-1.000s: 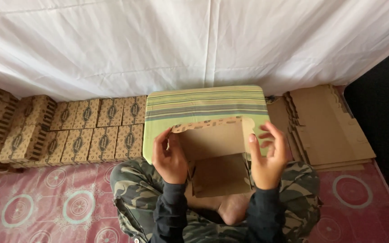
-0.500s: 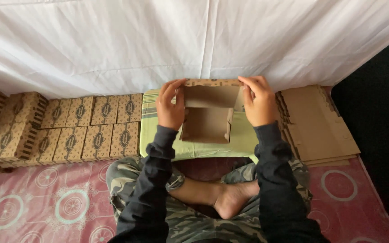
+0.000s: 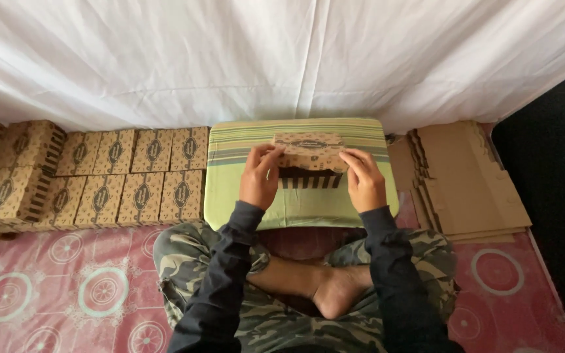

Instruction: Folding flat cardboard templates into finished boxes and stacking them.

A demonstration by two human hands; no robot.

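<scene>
1. Rows of finished boxes (image 3: 109, 180) at far left, on floor by the wall, patterned brown card, packed tight w/ tops up; probably parked there to keep them off the work spot.
2. Left hand (image 3: 259, 178) clamped on left end of the closed carton (image 3: 310, 159), fingers curled over top edge, thumb at the side; grip looks meant to steady it.
3. Carton sits mid-bench, long side toward the sitter, striped front face showing, lid down.
4. Right hand (image 3: 364, 180) mirrors on right end, fingers wrapped over the edge, pressing inward.
5. Flat cardboard blanks (image 3: 469, 180) stacked at right, w/in arm's reach.
6. Bench (image 3: 295, 202): low, green striped top, just over crossed legs. Pink patterned floor mat (image 3: 67, 294) beneath; white sheet (image 3: 282, 59) hung as backdrop.
</scene>
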